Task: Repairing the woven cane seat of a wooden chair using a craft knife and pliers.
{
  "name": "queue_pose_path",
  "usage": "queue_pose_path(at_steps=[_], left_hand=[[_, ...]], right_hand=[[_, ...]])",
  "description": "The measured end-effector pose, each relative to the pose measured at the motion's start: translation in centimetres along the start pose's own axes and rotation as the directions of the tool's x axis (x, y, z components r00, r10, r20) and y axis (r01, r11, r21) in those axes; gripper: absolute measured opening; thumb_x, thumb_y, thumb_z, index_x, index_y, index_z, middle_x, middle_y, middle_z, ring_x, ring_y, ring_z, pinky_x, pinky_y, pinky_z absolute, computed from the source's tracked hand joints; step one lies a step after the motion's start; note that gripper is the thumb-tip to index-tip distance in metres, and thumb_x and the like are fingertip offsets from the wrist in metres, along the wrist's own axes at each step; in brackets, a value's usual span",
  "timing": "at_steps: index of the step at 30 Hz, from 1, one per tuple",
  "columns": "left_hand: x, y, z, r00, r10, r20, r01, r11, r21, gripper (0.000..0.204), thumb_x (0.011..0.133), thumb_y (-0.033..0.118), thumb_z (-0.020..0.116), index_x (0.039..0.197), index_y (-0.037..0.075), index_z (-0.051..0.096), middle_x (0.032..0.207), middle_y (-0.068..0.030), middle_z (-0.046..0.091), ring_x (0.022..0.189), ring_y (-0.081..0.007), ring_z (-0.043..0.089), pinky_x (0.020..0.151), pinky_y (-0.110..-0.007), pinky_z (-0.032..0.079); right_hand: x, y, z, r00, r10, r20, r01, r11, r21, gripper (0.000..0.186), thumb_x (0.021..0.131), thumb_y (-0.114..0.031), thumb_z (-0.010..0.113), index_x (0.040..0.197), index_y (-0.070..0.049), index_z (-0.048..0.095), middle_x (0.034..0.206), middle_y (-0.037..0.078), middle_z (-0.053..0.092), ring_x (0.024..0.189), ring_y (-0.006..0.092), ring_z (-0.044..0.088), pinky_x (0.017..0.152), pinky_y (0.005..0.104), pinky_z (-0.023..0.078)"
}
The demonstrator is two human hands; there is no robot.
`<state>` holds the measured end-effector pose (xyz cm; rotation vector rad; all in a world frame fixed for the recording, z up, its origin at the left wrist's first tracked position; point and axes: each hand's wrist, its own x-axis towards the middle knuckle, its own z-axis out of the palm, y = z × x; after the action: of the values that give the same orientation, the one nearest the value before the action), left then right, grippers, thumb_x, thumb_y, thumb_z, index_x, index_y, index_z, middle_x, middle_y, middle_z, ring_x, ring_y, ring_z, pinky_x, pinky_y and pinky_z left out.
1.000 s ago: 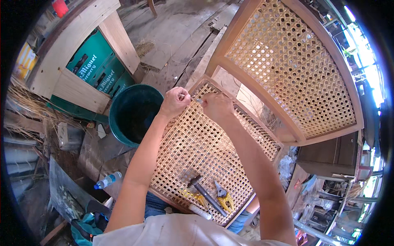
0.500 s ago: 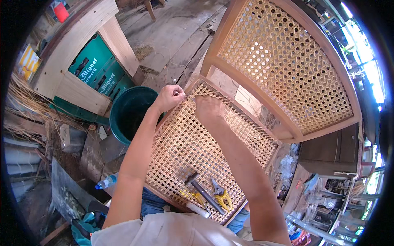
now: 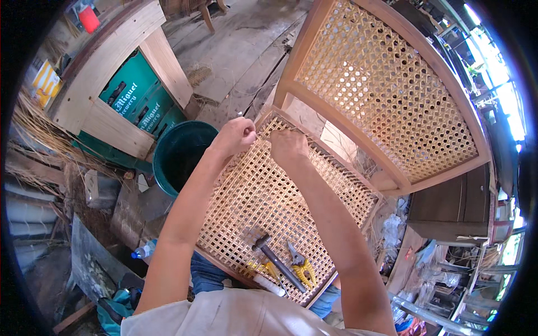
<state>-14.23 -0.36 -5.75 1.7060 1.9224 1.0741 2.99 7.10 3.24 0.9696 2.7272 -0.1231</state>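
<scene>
Seat (image 3: 263, 190): far corner below hands; hammer (image 3: 282, 266) and pliers (image 3: 302, 267) by near edge; wide weave between.
Crates (image 3: 131, 92): green, pale writing.
Left hand (image 3: 237, 136): curled; can't tell what it holds.
Right hand (image 3: 290, 147): curled; can't tell either.

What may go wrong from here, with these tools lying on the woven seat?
The hammer lies loose near the close edge of the woven seat; a tilt might slide it toward the legs. The yellow-handled pliers beside it could fall too. The left hand appears near the green bucket, so a careless swing might bump it.
</scene>
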Motion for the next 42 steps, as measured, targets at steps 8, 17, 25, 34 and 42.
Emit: queue_pose_path(at_steps=[8,17,25,34,42], left_hand=[[-1.3,0.6,1.5,0.982,0.064,-0.178,-0.014,0.962,0.273,0.011,0.092,0.019,0.07,0.094,0.009,0.071,0.09,-0.009,0.064,0.093,-0.0298,0.064,0.081,-0.045,0.051],[-2.7,2.8,4.0,0.955,0.101,-0.28,0.057,0.861,0.505,0.017,0.099,0.028,0.059,0.105,0.014,0.067,0.104,-0.0071,0.063,0.104,-0.0291,0.06,0.093,-0.05,0.044],[-2.5,3.1,4.6,0.968,0.028,-0.249,0.122,0.815,0.566,0.015,0.102,0.026,0.056,0.107,0.014,0.064,0.105,-0.0096,0.062,0.107,-0.0341,0.058,0.094,-0.05,0.045],[-2.0,3.2,5.1,0.956,0.046,-0.289,0.114,0.85,0.514,0.019,0.098,0.025,0.059,0.113,0.013,0.064,0.111,-0.0099,0.063,0.111,-0.0332,0.058,0.098,-0.049,0.044],[1.2,4.9,3.0,0.909,0.283,-0.305,-0.211,0.946,0.247,0.024,0.103,0.023,0.061,0.114,0.007,0.074,0.107,-0.0104,0.074,0.1,-0.0265,0.067,0.086,-0.038,0.052]], right_hand=[[-0.6,2.4,0.4,0.988,0.156,0.005,-0.154,0.965,0.212,0.03,0.094,-0.028,0.062,0.116,-0.009,0.072,0.116,0.017,0.074,0.112,0.0317,0.071,0.095,0.0442,0.057],[0.5,1.3,5.4,0.957,0.275,-0.095,-0.168,0.788,0.592,0.038,0.089,-0.038,0.07,0.118,-0.015,0.069,0.112,0.016,0.073,0.109,0.0357,0.07,0.091,0.0484,0.057],[1.5,0.8,7.0,0.926,0.301,-0.23,-0.093,0.768,0.633,0.029,0.089,-0.027,0.07,0.113,-0.012,0.067,0.119,0.016,0.067,0.102,0.0383,0.07,0.086,0.05,0.057],[3.6,2.4,8.6,0.961,-0.025,-0.275,0.064,0.989,0.135,0.029,0.098,-0.014,0.053,0.121,0.0,0.061,0.117,0.019,0.063,0.095,0.0321,0.074,0.079,0.0424,0.061],[-1.5,7.8,2.7,0.918,0.168,-0.361,-0.132,0.984,0.122,0.033,0.096,-0.012,0.055,0.126,0.002,0.053,0.114,0.019,0.062,0.086,0.0327,0.075,0.068,0.0422,0.062]])
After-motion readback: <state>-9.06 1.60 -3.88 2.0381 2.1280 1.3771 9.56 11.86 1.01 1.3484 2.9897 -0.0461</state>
